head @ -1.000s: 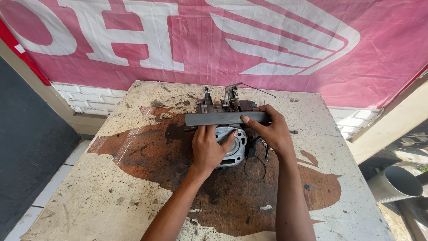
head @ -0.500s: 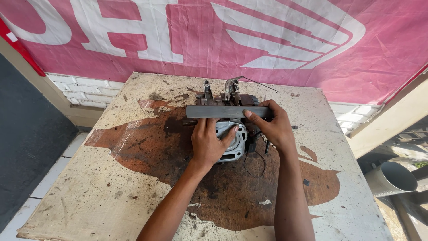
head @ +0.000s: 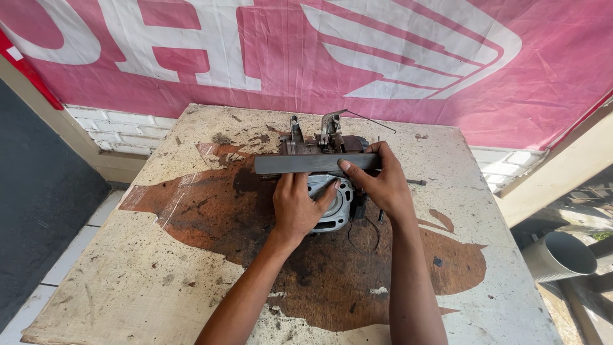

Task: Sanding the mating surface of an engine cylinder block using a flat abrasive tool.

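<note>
A grey metal engine cylinder block (head: pixel 337 199) lies on a worn, stained table (head: pixel 159 275). My left hand (head: pixel 297 206) rests on top of the cylinder, fingers curled over its bore. A flat dark metal bar (head: pixel 294 164) lies crosswise over the far side of the block. My right hand (head: pixel 378 182) grips the bar's right end, thumb pressed on its face. Behind the bar stand two upright metal fittings (head: pixel 313 128) of the engine part.
A pink and white banner (head: pixel 306 51) hangs behind the table over a white brick wall. A thin black wire (head: pixel 364 233) loops on the tabletop near my right wrist. A grey pipe (head: pixel 562 255) lies on the floor at right. A dark floor drops away at left.
The view has shifted slightly; both hands stay on the cylinder and the bar, with the bar held in nearly the same place.
</note>
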